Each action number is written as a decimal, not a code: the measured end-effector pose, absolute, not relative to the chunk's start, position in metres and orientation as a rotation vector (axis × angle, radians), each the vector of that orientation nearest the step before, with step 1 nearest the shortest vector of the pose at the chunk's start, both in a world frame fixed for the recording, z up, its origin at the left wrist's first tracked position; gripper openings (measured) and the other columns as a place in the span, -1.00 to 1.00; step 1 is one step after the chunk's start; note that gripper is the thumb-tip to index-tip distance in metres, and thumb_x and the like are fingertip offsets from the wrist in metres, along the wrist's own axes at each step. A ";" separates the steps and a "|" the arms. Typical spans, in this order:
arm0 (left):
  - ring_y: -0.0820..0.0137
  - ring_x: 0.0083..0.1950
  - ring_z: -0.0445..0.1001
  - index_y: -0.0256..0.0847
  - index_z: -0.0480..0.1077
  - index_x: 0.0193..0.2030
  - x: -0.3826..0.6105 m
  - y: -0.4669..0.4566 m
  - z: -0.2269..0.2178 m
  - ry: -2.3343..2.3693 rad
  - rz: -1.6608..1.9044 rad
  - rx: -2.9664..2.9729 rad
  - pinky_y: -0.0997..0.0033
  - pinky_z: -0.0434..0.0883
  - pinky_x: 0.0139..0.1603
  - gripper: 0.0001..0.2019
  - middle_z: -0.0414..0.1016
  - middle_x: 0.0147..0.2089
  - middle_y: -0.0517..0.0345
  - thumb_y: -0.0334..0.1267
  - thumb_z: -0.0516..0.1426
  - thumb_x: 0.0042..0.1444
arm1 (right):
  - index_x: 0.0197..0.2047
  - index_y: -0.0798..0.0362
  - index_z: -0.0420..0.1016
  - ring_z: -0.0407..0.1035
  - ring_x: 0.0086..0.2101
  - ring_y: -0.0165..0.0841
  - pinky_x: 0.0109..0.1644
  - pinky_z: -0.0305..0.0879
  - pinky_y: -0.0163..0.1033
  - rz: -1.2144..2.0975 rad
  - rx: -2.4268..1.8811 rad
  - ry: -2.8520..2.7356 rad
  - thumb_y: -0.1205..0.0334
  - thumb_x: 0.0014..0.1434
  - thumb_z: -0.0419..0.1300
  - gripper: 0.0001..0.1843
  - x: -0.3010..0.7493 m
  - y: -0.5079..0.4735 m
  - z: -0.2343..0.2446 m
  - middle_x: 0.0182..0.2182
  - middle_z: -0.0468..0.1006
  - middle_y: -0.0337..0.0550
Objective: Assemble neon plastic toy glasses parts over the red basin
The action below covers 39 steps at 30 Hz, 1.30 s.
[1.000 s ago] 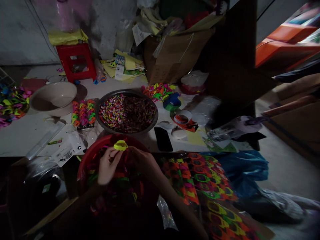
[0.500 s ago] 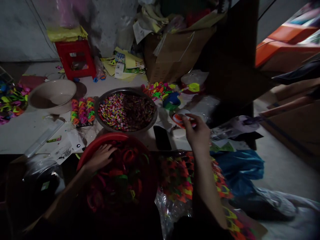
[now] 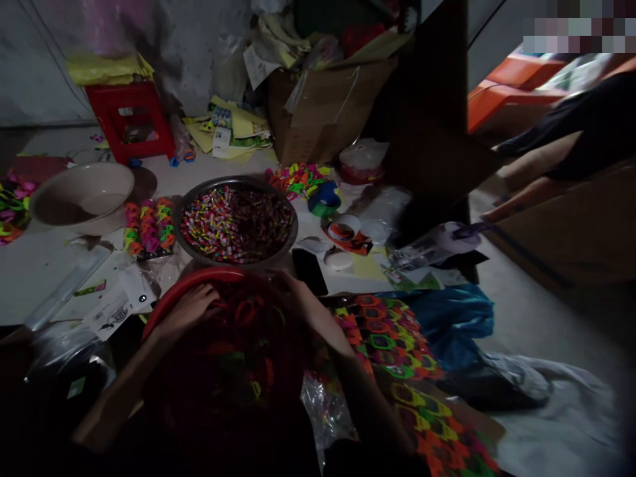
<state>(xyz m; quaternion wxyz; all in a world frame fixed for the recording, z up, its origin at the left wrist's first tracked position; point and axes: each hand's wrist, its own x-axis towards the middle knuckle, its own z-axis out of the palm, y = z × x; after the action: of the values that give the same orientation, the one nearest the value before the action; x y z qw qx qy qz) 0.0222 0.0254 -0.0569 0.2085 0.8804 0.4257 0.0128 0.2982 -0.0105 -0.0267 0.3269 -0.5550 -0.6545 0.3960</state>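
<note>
A large red basin (image 3: 169, 299) stands in front of me with colourful plastic pieces (image 3: 246, 308) inside, several shaped like toy watches. My left hand (image 3: 196, 305) reaches over its left rim, fingers apart and resting on the pieces. At the right rim is my right hand (image 3: 298, 295), its fingers reaching inward; shadow hides whether they hold anything. Behind the basin, a metal bowl (image 3: 183, 246) is full of small wrapped bits. To its right lie a round white-rimmed roll with orange on it (image 3: 342, 227) and a dark phone (image 3: 309, 270).
Carded watch-like toys (image 3: 392, 331) lie at right beside a blue plastic bag (image 3: 462, 318). On the table are a beige bowl (image 3: 82, 199), bundled colourful pieces (image 3: 149, 228) and a red stool (image 3: 130, 122). A cardboard box (image 3: 328, 112) stands behind. Another person's arm (image 3: 541, 162) shows at far right.
My right hand has left the orange roll and come left and down to the red basin. My left hand stays in the basin, fingers slightly more bent. The view has shifted right.
</note>
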 end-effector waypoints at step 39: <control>0.46 -0.28 0.40 -0.15 0.26 -0.25 0.058 -0.024 0.011 0.940 1.284 1.620 0.49 0.37 -0.28 -0.81 0.37 -0.27 0.18 -0.30 0.20 0.02 | 0.03 0.04 0.45 0.55 -0.20 -0.33 -0.17 0.47 -0.32 0.880 -1.172 -1.666 0.25 0.26 0.10 -0.71 0.236 -0.049 0.023 -0.15 0.63 -0.11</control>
<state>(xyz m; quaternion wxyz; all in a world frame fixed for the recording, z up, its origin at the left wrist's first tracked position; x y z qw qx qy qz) 0.0580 -0.0244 0.0109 0.4218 0.6469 0.3753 0.5126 0.2364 -0.0492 0.0226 0.4451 -0.4731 -0.6723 0.3552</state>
